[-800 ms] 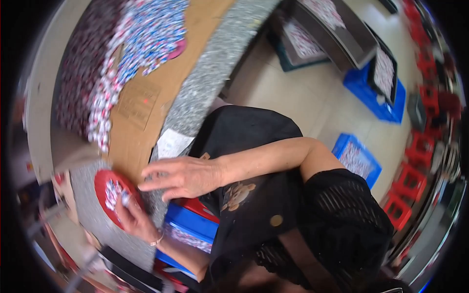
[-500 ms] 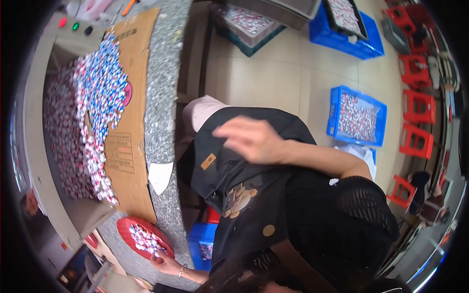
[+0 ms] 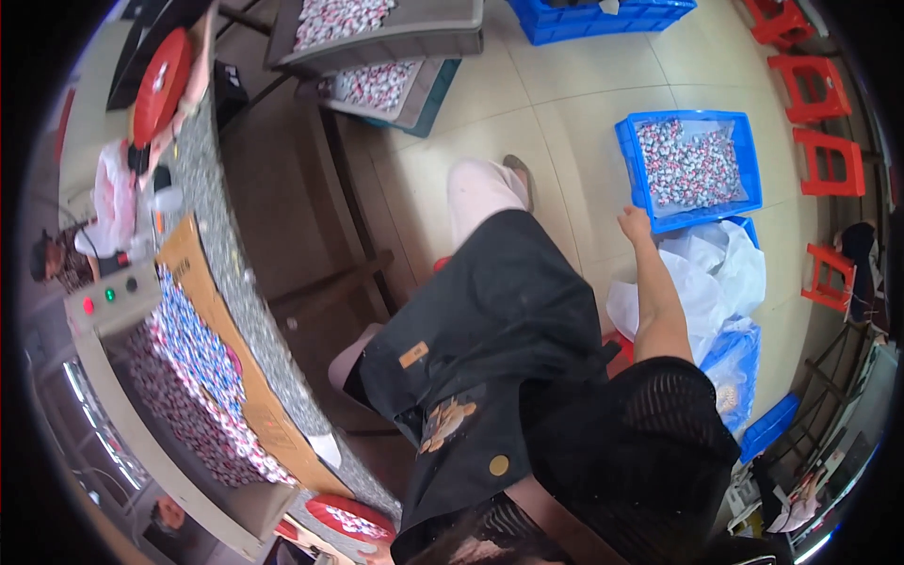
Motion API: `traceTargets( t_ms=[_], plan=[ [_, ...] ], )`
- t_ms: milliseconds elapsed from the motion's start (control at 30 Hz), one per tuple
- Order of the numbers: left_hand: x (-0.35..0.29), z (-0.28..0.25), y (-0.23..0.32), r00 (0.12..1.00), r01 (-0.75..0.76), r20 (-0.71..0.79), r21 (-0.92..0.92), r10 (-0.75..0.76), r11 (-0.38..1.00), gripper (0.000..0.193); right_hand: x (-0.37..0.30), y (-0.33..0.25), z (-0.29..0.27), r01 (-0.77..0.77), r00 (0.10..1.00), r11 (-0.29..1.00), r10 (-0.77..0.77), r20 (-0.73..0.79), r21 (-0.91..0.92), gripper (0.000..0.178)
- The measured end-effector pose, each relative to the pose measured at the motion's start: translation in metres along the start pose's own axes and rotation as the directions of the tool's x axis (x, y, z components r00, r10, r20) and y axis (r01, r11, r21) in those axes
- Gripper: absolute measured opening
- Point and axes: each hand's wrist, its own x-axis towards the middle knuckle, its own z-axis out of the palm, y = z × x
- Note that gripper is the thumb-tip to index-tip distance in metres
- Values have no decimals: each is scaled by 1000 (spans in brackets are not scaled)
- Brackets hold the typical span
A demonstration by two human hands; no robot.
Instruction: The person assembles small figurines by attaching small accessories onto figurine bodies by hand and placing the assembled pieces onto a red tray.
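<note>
At the bottom edge, my left hand [image 3: 379, 554] is at the rim of a red fluted plate [image 3: 330, 504] and appears to grip it; most of its fingers are cut off or hidden. Small white, red and blue pieces lie in the plate, too small to name. My right arm stretches out over the floor. At its end my right hand [image 3: 636, 224], fingers curled in, is at the near-left corner of a blue plastic bin [image 3: 692, 115] with a white liner and many similar small pieces. Whether it holds anything is hidden.
To the left, a trough [image 3: 89, 414] full of small pieces has cardboard [image 3: 268, 414] along its edge on a speckled counter [image 3: 259, 311]. White plastic bags [image 3: 706, 273] lie beside the bin. Grey crates [image 3: 414, 42] stand at the top; red stools [image 3: 829, 162] line the right.
My right hand has moved from over my lap out to the right, to the blue bin. The view has turned toward the floor; the red plate and left hand sit lower in the picture.
</note>
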Motion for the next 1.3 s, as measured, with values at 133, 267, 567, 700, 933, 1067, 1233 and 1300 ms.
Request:
traceTargets(
  t_ms=[133,267,567,700,933,1067,1233,1300],
  plan=[
    [50,37,108,983,-180,-29,-34,179,983,35,25,12,14,-134,991,985,136,-14,110,39],
    [88,90,222,939,-341,-68,-71,336,937,35,63,6,24,-204,977,979,204,61,-13,49],
    [66,197,392,850,-522,-144,-94,507,848,35,169,9,47,-404,913,914,399,-84,-44,92],
    [55,237,436,796,-601,-152,-98,585,793,35,220,-8,63,-427,904,904,427,18,3,97],
    [75,282,496,641,-767,-126,-148,757,624,34,255,27,76,-362,913,905,296,-280,-222,43],
    [81,311,539,495,-846,-56,-258,867,466,34,270,24,103,-384,911,862,296,-288,-331,14],
    [106,323,585,324,-897,-63,-338,944,285,34,226,-24,65,-239,926,971,230,-300,9,26],
    [106,321,592,280,-903,-77,-358,957,236,34,201,-24,79,-235,921,972,227,-315,14,26]
  ],
)
